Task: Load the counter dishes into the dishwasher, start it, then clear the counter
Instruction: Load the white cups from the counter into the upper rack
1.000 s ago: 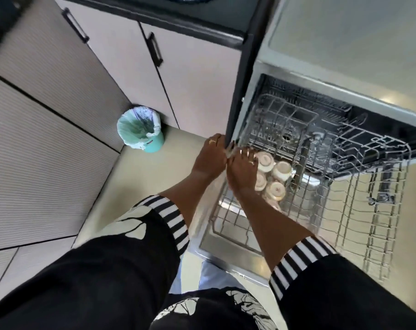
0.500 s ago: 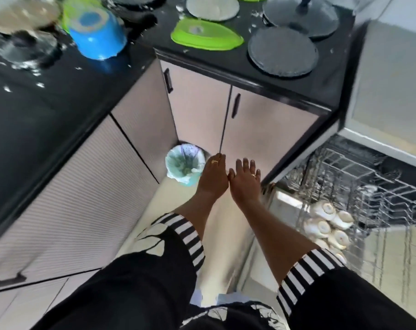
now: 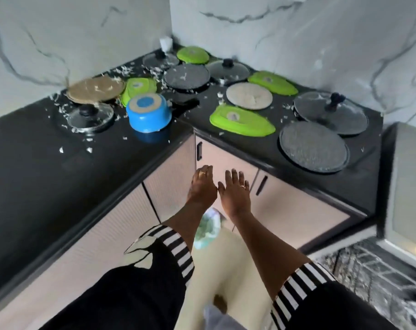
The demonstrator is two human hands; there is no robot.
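My left hand [image 3: 201, 186] and my right hand [image 3: 234, 191] hover side by side, fingers spread, holding nothing, in front of the cabinet doors below the black corner counter [image 3: 47, 167]. On the counter lie an upturned blue bowl [image 3: 149, 116], several green lids such as the nearest green lid [image 3: 240, 120], a grey plate [image 3: 313, 146], a white plate [image 3: 249, 95], a tan plate [image 3: 96, 89] and glass pot lids [image 3: 331, 113]. The dishwasher rack [image 3: 378, 270] shows blurred at the lower right.
White scraps litter the counter around the dishes. A bin with a pale liner [image 3: 208, 228] stands on the floor beneath my arms. Cabinet handles [image 3: 199, 151] face me. Marble walls close the corner; the dishwasher's body [image 3: 409, 186] is at right.
My hands left the cups in the dishwasher rack and rose toward the counter. My view swung up and left, from the rack to the dishes on the corner counter.
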